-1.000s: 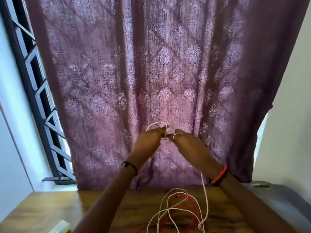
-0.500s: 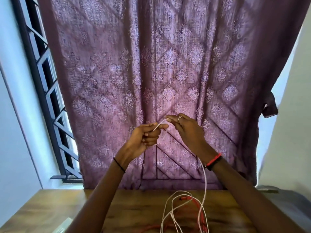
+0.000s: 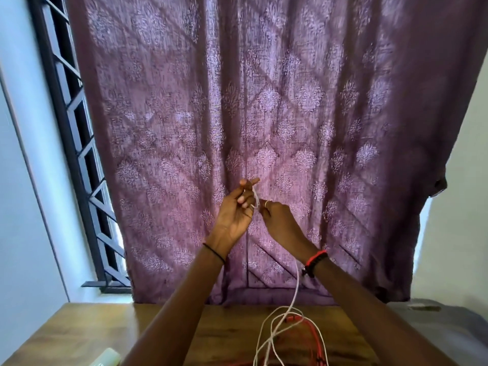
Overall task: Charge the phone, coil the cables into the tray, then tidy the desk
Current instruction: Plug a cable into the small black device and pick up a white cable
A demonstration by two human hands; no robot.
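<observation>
Both hands are raised in front of the purple curtain, above the wooden desk [image 3: 79,331]. My left hand [image 3: 235,210] has its palm toward me, and a loop of the white cable [image 3: 297,283] runs over its fingers. My right hand [image 3: 280,223] pinches the same cable just right of the left fingers. From there the cable hangs down under my right wrist to a loose tangle on the desk. A red cable [image 3: 317,336] lies mixed in with that tangle. No phone or tray shows in this view.
A purple patterned curtain [image 3: 264,114] covers the window behind the desk. Dark window bars [image 3: 76,143] stand at the left. A pale translucent object [image 3: 107,358] pokes in at the desk's near left edge. A grey surface [image 3: 435,326] lies at the right.
Both hands rose a little. My left hand turned palm-up and its fingers spread, with the cable loop now over them. The view tilted further up.
</observation>
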